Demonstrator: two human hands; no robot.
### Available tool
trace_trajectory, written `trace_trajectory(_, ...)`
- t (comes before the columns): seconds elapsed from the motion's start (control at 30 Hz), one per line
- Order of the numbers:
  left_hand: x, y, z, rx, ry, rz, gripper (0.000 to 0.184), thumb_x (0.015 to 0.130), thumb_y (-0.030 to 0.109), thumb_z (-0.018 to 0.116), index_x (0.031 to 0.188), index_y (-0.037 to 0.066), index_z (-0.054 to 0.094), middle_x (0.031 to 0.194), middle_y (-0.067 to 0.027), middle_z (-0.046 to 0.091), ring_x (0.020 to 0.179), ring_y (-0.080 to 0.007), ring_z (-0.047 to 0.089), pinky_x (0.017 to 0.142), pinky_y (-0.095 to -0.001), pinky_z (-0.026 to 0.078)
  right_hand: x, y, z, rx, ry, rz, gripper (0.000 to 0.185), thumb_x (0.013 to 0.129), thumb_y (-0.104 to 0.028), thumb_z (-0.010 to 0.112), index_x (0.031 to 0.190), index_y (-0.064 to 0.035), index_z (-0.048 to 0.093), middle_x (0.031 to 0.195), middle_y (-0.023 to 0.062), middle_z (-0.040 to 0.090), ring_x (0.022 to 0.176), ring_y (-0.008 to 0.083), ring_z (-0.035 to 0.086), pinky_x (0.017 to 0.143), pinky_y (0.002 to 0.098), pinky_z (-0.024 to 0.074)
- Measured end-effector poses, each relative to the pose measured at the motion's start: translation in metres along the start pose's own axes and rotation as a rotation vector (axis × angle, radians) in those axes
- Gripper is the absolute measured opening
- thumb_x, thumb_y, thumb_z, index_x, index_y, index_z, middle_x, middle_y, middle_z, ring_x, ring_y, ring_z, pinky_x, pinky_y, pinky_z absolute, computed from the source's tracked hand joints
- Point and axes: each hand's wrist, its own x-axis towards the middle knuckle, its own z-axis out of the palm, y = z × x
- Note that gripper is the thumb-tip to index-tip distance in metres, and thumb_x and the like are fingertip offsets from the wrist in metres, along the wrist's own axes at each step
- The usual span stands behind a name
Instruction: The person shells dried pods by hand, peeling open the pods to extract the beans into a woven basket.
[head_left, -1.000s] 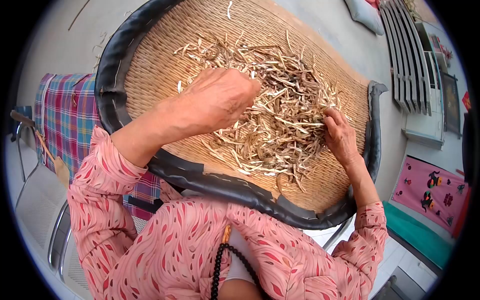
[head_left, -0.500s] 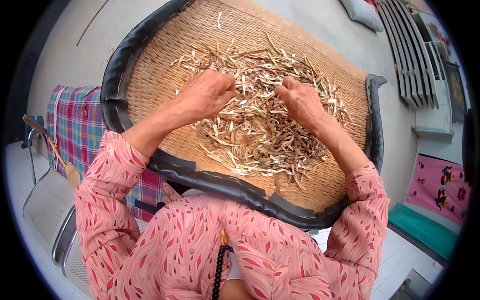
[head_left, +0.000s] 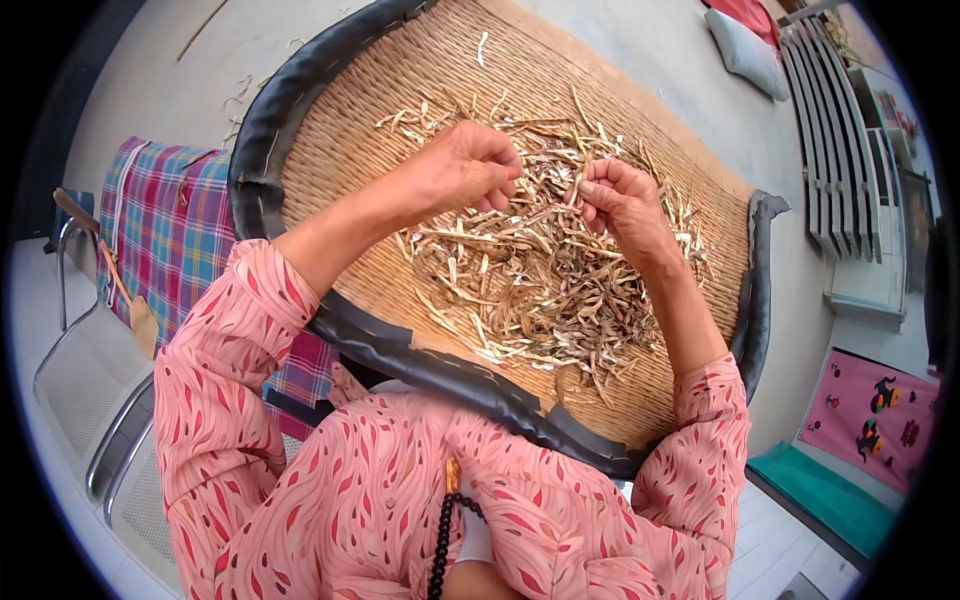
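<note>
A heap of dry, split bean pods (head_left: 560,270) lies on a wide woven winnowing tray (head_left: 350,120) with a black wrapped rim. Over the heap's upper left part, my left hand (head_left: 470,170) is closed, thumb and fingers drawn together; what they hold, if anything, I cannot make out. A short gap to the right, my right hand (head_left: 625,205) pinches a pale dry pod (head_left: 577,187) between thumb and fingers. Both hands are raised a little above the loose pods.
At the left stand metal chairs (head_left: 90,380) with a plaid cloth (head_left: 165,220) and a wooden spatula (head_left: 140,318). A cushion (head_left: 748,52) and a slatted grey stack (head_left: 830,140) are at upper right. Pod scraps lie on the floor (head_left: 160,90).
Both hands have lifted and turned, the right now showing a pod in its pinch. The whole view has shifted slightly, so the tray appears further right and lower.
</note>
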Motion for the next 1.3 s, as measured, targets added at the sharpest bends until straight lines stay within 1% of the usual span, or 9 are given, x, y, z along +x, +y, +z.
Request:
trace_trajectory(0.2,0.004,-0.004,0.008,-0.468,0.013,-0.170,0.028,0.090,0.020,0.051,0.108,-0.002,0.052,0.093,-0.0102,0.060,0.081,-0.0151,0.061,0.072,-0.0270,0.055,0.007,-0.005,0.030,0.289,-0.144,0.025,0.004,0.086,-0.004,0.055,0.085,-0.0008,0.057,0.067,0.0029,0.058,0.054,0.0067,0.053,0.046,0.0174,0.0418)
trace_trajectory(0.37,0.005,-0.004,0.009,-0.531,-0.019,-0.116,0.029,0.090,0.024,0.052,0.107,0.001,0.052,0.087,-0.0067,0.058,0.079,-0.0134,0.061,0.071,-0.0273,0.055,0.022,-0.006,0.054,-0.229,-0.016,-0.298,0.015,0.079,-0.008,0.064,0.091,0.0017,0.060,0.071,0.0020,0.058,0.060,0.0067,0.051,0.054,0.0201,0.0435)
trace_trajectory(0.5,0.006,-0.001,-0.006,-0.476,0.321,-0.157,0.017,0.092,0.019,0.046,0.097,0.004,0.052,0.077,-0.0020,0.058,0.067,-0.0081,0.057,0.061,-0.0243,0.051,0.037,-0.028,0.061,-0.131,0.058,-0.257,0.013,0.080,-0.009,0.063,0.091,-0.0025,0.062,0.074,0.0024,0.059,0.062,0.0070,0.052,0.052,0.0216,0.0446)
trace_trajectory(0.67,-0.002,0.013,-0.012,-0.612,0.436,-0.131,0.017,0.094,0.016,0.041,0.094,0.002,0.050,0.063,0.0001,0.051,0.049,-0.0066,0.046,0.055,-0.0263,0.049,0.059,0.019,0.051,-1.139,0.115,-0.513,0.021,0.080,-0.021,0.064,0.075,-0.0016,0.056,0.074,0.0122,0.059,0.063,0.0226,0.058,0.052,0.0371,0.0445)
trace_trajectory(0.77,0.000,0.007,-0.014,-0.611,0.361,-0.088,0.019,0.095,0.017,0.039,0.092,0.001,0.049,0.063,-0.0003,0.052,0.051,-0.0073,0.049,0.056,-0.0252,0.050,0.050,0.038,0.061,-1.358,0.063,-0.440,0.023,0.078,-0.021,0.064,0.074,-0.0020,0.052,0.078,0.0158,0.055,0.067,0.0311,0.057,0.058,0.0413,0.0448)
trace_trajectory(1.0,0.005,0.007,-0.015,-0.825,0.285,-0.124,0.029,0.097,0.019,0.031,0.095,-0.003,0.051,0.095,-0.0138,0.055,0.087,-0.0214,0.060,0.079,-0.0348,0.054,0.041,0.026,0.049,-1.014,0.255,-0.521,0.018,0.081,-0.017,0.060,0.087,-0.0011,0.057,0.084,0.0155,0.058,0.072,0.0304,0.058,0.064,0.0406,0.0444)
trace_trajectory(1.07,0.007,0.003,-0.014,-0.894,0.260,-0.112,0.031,0.097,0.019,0.031,0.103,-0.004,0.050,0.106,-0.0160,0.055,0.100,-0.0252,0.058,0.086,-0.0353,0.051,0.028,0.004,0.058,-0.714,0.287,-0.478,0.015,0.083,-0.014,0.059,0.085,0.0005,0.059,0.072,0.0097,0.059,0.062,0.0180,0.055,0.056,0.0311,0.0432)
trace_trajectory(1.2,0.005,0.005,-0.008,-0.976,0.254,-0.111,0.031,0.096,0.020,0.034,0.110,-0.004,0.049,0.108,-0.0126,0.054,0.099,-0.0200,0.056,0.088,-0.0328,0.047,0.020,-0.014,0.078,-0.302,0.161,-0.497,0.014,0.085,-0.012,0.059,0.084,0.0016,0.062,0.062,0.0024,0.056,0.055,0.0066,0.048,0.050,0.0229,0.0393)
trace_trajectory(1.3,0.003,0.001,-0.002,-1.072,0.135,-0.046,0.032,0.096,0.020,0.035,0.112,-0.004,0.049,0.107,-0.0108,0.054,0.099,-0.0178,0.053,0.089,-0.0318,0.044,0.021,-0.020,0.092,-0.141,0.087,-0.413,0.011,0.083,-0.009,0.060,0.082,0.0025,0.062,0.077,0.0023,0.059,0.059,0.0058,0.050,0.052,0.0193,0.0407)
